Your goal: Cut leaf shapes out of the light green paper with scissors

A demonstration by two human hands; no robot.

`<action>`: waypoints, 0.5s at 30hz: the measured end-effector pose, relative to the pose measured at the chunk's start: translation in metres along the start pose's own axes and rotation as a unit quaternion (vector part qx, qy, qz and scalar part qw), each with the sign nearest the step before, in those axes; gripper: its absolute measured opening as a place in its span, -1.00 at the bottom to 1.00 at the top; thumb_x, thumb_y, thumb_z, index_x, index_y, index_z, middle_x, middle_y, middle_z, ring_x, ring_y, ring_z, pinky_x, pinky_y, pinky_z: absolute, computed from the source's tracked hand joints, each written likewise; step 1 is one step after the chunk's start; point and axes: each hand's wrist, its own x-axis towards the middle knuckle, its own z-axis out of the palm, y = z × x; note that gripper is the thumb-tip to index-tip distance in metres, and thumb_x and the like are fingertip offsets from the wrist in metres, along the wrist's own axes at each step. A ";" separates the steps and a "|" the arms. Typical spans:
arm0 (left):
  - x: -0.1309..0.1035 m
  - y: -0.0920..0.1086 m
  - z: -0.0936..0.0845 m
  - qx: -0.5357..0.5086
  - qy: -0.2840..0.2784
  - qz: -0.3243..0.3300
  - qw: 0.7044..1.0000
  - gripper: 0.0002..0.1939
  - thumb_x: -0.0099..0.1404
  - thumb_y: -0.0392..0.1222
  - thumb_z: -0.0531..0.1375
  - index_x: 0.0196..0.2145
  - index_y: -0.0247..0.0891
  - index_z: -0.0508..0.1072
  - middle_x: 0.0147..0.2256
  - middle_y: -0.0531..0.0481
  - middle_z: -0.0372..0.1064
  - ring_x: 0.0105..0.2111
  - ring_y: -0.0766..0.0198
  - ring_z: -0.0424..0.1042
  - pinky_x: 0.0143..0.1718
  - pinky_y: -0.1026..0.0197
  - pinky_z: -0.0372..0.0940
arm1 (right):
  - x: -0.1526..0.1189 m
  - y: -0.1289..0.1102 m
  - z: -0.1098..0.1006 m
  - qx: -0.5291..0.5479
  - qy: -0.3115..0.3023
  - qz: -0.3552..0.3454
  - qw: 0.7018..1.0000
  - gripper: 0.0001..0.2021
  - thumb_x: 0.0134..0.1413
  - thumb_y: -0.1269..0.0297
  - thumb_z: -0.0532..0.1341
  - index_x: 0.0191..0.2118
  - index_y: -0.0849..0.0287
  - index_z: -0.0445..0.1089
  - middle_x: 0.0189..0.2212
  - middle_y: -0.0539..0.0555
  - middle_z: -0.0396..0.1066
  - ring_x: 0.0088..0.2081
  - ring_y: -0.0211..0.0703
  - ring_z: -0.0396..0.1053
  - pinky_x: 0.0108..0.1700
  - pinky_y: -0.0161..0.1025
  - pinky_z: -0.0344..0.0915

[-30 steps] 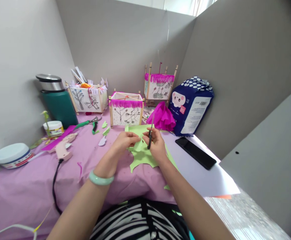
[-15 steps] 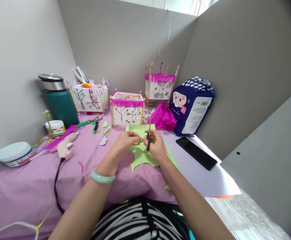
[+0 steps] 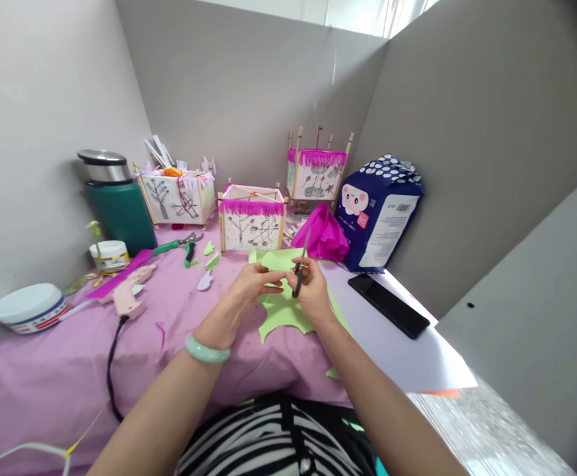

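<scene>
My work table, counted by kind. Hands, two: my left hand (image 3: 248, 285) and my right hand (image 3: 310, 285). Bracelets, one: a pale green bracelet (image 3: 207, 350). Cutting tools, two: one pair of scissors (image 3: 299, 279) and one pair of garden clippers (image 3: 166, 247). Boxes with drawings, three: a front box (image 3: 251, 230), a left box (image 3: 163, 199) and a back box (image 3: 315, 177). I count one large green sheet (image 3: 283, 316), one lilac cutout (image 3: 204, 282), one magenta strip (image 3: 124, 272) and one magenta bundle (image 3: 325, 235). Single items: one bottle (image 3: 119, 213), one jar (image 3: 112, 252), one bowl (image 3: 26, 305), one glue gun (image 3: 126, 299), one phone (image 3: 388, 305) and one blue bag (image 3: 380, 211). The sticks (image 3: 160, 151) overlap too much for me to number.
</scene>
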 end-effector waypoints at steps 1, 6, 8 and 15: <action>0.001 0.000 0.000 -0.003 0.007 0.002 1.000 -0.78 -0.07 -0.23 0.38 -0.44 -0.36 0.48 -0.42 -0.12 0.44 -0.46 0.22 0.46 -0.29 0.10 0.37 | 0.000 0.001 0.000 0.000 -0.004 -0.001 1.000 -0.66 -0.08 0.22 0.26 -0.14 0.12 0.24 -0.44 -0.05 0.30 -0.40 -0.26 0.29 -0.34 -0.30 0.22; 0.005 0.002 -0.007 -0.057 0.093 0.019 0.994 -0.80 -0.11 -0.31 0.38 -0.55 -0.35 0.40 -0.54 -0.06 0.41 -0.46 0.22 0.47 -0.23 0.11 0.37 | 0.000 0.007 0.003 -0.004 -0.044 0.026 0.999 -0.66 -0.08 0.20 0.27 -0.17 0.14 0.23 -0.54 -0.12 0.24 -0.53 -0.32 0.18 -0.47 -0.35 0.12; 0.007 0.004 -0.011 -0.098 0.104 0.040 0.989 -0.80 -0.11 -0.33 0.37 -0.54 -0.36 0.40 -0.54 -0.06 0.42 -0.43 0.21 0.48 -0.18 0.09 0.37 | -0.003 0.006 0.004 -0.019 -0.073 0.053 0.996 -0.67 -0.08 0.18 0.28 -0.17 0.14 0.25 -0.57 -0.14 0.19 -0.55 -0.33 0.13 -0.52 -0.37 0.06; 0.011 0.006 -0.023 -0.205 0.110 0.076 0.970 -0.80 -0.12 -0.35 0.36 -0.52 -0.34 0.39 -0.53 -0.01 0.45 -0.42 0.22 0.49 -0.16 0.06 0.37 | -0.011 -0.006 0.006 -0.045 -0.173 0.096 0.979 -0.65 -0.06 0.10 0.29 -0.18 0.14 0.30 -0.56 -0.15 0.17 -0.54 -0.34 0.11 -0.50 -0.37 0.06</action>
